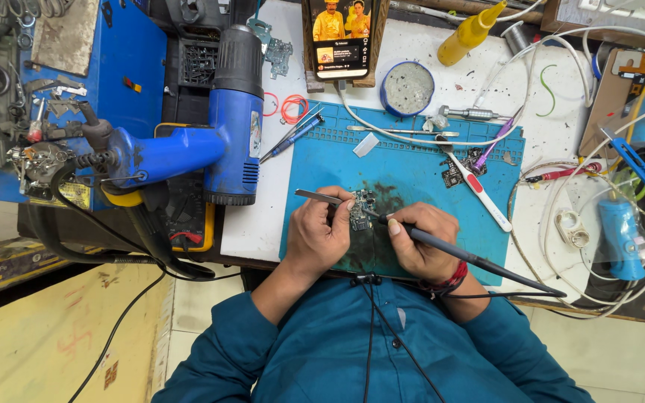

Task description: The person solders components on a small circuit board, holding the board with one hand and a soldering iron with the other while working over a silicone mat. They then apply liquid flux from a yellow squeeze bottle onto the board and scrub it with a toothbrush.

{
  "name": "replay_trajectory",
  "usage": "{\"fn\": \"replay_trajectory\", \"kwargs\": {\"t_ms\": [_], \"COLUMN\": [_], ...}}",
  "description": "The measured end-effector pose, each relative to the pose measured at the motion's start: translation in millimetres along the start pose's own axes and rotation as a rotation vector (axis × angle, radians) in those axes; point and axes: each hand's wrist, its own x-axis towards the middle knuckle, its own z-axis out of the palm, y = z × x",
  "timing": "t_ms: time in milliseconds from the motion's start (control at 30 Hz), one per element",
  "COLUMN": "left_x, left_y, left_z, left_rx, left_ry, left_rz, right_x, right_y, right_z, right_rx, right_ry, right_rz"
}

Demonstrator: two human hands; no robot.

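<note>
The left hand (322,235) pinches tweezers (321,197) between thumb and forefinger, tips down on a small circuit board (362,210) that lies near the middle of the blue mat (412,175). The right hand (419,239) has its fingers wrapped tight round a soldering iron (472,257), held like a pen, its tip touching the board just beside the tweezers. The likeliest slip, as I judge it, is the iron skating off the board: the two tools meet in a very tight spot, and a nudge from either could shift the board (it looks loose on the mat, though I cannot tell for sure). The iron's cord trails off to the right among a tangle of white cables (546,224), so a snag there could tug the tip. A white toothbrush (479,190) lies close on the right, and a second board (453,175) above it. Open mat lies above the hands; the near edge of the mat sits right under the wrists, and the heat gun (222,130) stands well apart on the left.
</note>
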Motion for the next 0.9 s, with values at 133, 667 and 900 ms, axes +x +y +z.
{"fn": "replay_trajectory", "kwargs": {"t_ms": [133,667,900], "left_x": [-0.5,0.6,-1.1], "left_y": [-0.1,-0.3,-1.5], "left_z": [0.2,1.3,1.8], "left_rx": [0.007,0.014,0.026], "left_ry": [0.006,0.014,0.004], "left_rz": [0.014,0.012,0.006], "right_x": [0.0,2.4,0.2], "right_y": [0.4,0.3,1.7], "right_z": [-0.1,-0.9,-0.9], "right_rx": [-0.007,0.003,-0.003], "right_ry": [-0.006,-0.023,0.004], "right_rz": [-0.003,-0.017,-0.019]}}
